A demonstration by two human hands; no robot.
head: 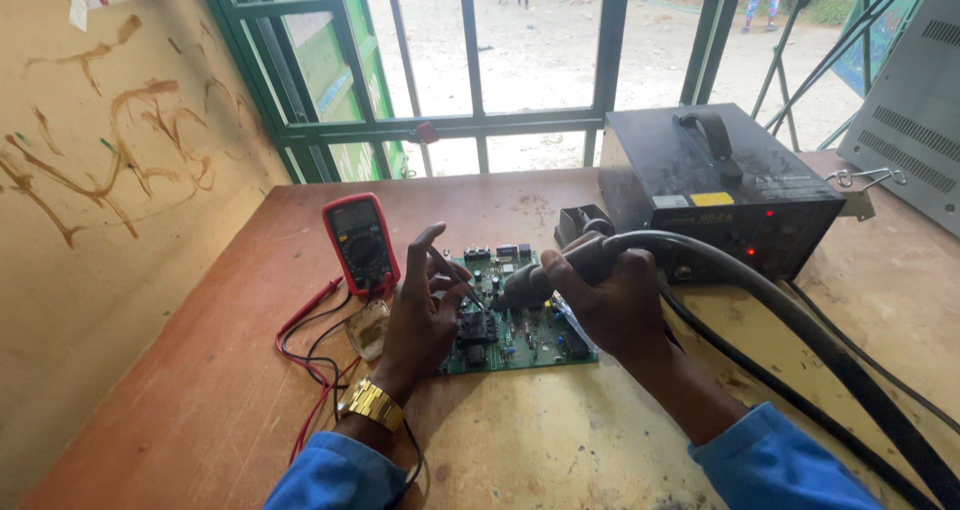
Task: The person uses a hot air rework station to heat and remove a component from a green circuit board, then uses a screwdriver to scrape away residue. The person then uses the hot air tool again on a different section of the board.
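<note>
A green circuit board [520,338] lies flat on the wooden table [200,390]. My right hand [615,305] grips the grey handle of a hot-air wand [555,275], its nozzle aimed down at the board's middle. A thick black hose [800,330] runs from the wand off to the right. My left hand [420,315] rests at the board's left edge and pinches thin tweezers [462,285], tip near the nozzle. A gold watch sits on the left wrist.
A red multimeter [360,242] lies left of the board, its red and black leads [310,350] trailing toward me. A black rework station [715,185] with lit red lamps stands at the back right. A grey case [910,110] sits far right. Green window bars [470,120] stand behind.
</note>
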